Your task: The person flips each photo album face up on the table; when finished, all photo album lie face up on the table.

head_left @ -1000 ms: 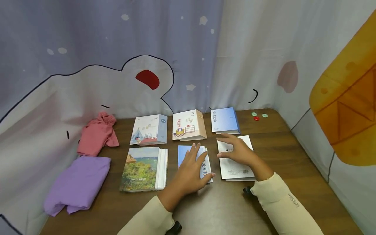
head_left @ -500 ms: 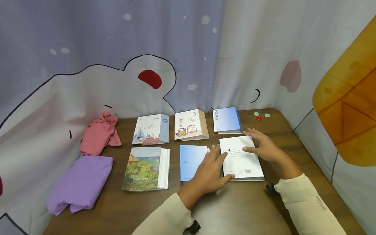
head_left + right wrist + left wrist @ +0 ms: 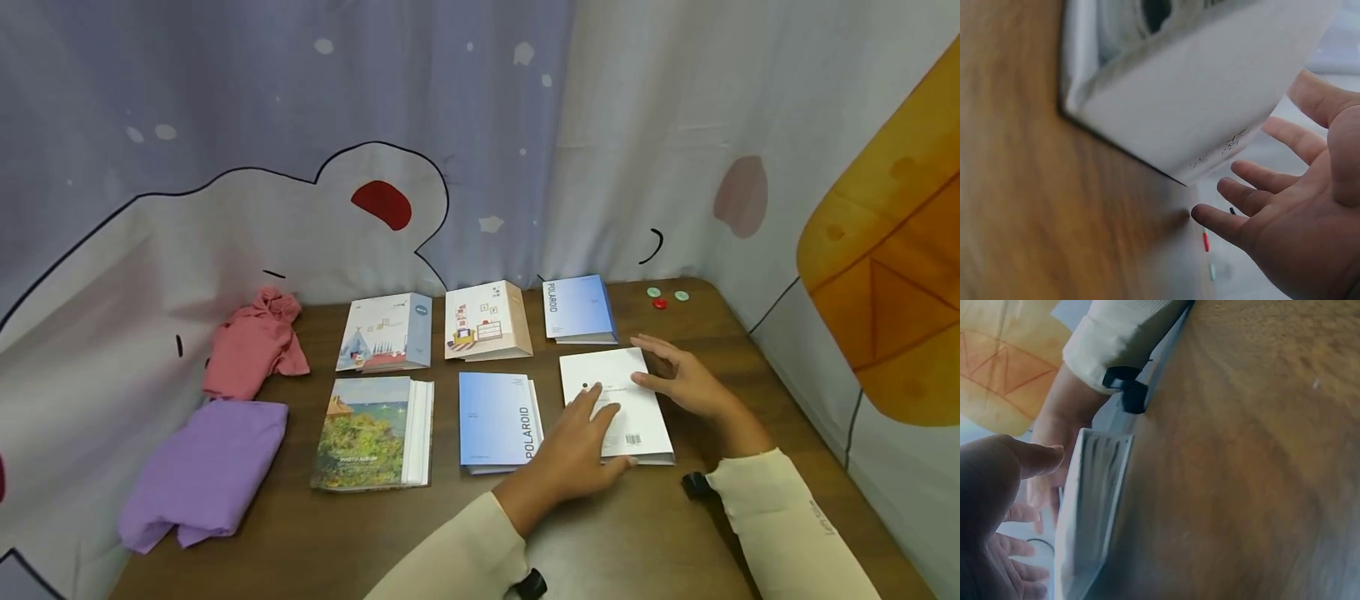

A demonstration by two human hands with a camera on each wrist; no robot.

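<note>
A white photo album (image 3: 637,414) with a barcode lies on the table in the head view. My left hand (image 3: 576,454) spreads over its lower left part, hiding some of the cover. Along the album's right edge is my right hand (image 3: 688,385), its thumb over the cover near the upper right. In the left wrist view, the left hand (image 3: 994,512) has its fingers extended beside the album's page edges (image 3: 1100,500). The right wrist view has the right hand (image 3: 1310,200) with spread fingers beside the white cover (image 3: 1197,94). Whether either hand touches the album is hard to tell.
Left of the white album lie a blue Polaroid album (image 3: 491,417) and a painted-landscape album (image 3: 367,429). Behind are two illustrated albums (image 3: 382,332) and another blue album (image 3: 576,308). Buttons (image 3: 660,303) sit back right; pink cloth (image 3: 255,346) and purple cloth (image 3: 206,471) lie left.
My left hand has moved right from the blue Polaroid album onto the white album. My right hand has shifted right to that album's edge. The white album sits slightly further right than a second ago.
</note>
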